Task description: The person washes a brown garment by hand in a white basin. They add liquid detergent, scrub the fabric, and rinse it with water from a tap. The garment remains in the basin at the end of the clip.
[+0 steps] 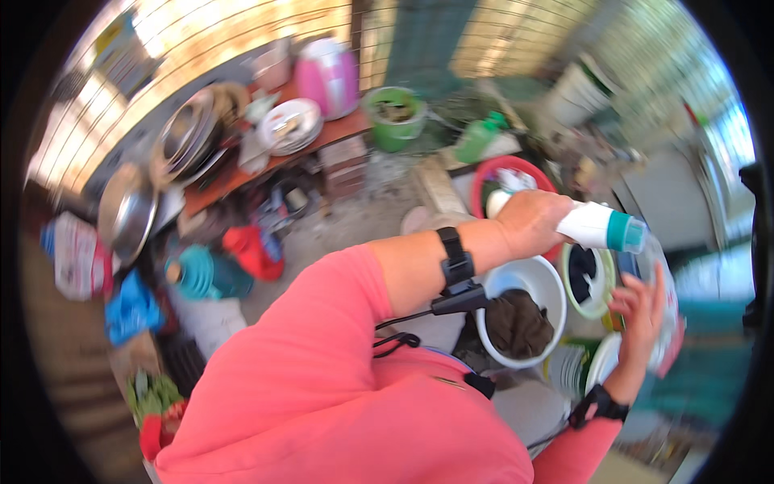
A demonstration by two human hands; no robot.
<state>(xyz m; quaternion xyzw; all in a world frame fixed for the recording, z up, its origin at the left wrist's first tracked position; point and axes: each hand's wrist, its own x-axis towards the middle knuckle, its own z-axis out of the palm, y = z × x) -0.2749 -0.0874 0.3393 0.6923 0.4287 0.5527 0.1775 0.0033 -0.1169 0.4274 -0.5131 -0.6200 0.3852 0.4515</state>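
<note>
My left hand [537, 219] grips a white plastic bottle [585, 225] with a teal collar and a clear cap [635, 235], tilted sideways with the cap end to the right. Below that cap, my right hand [642, 314] is raised with its fingers apart and nothing in them. Under my left forearm stands a white bucket [559, 320] holding a crumpled dark brown cloth [519, 323]. A pale green basin [606, 302] with a dark cloth [582, 272] in it sits between my hands. Behind the left hand is a red basin [484, 175], partly hidden.
A low red-brown table [344, 132] bears stacked plates [293, 124] and metal bowls [181, 136]. A green bucket [393, 139] and a green bottle [478, 140] stand beyond. At left are a teal container [211, 275] and a red bag [251, 251]. A grey machine [665, 193] stands at right.
</note>
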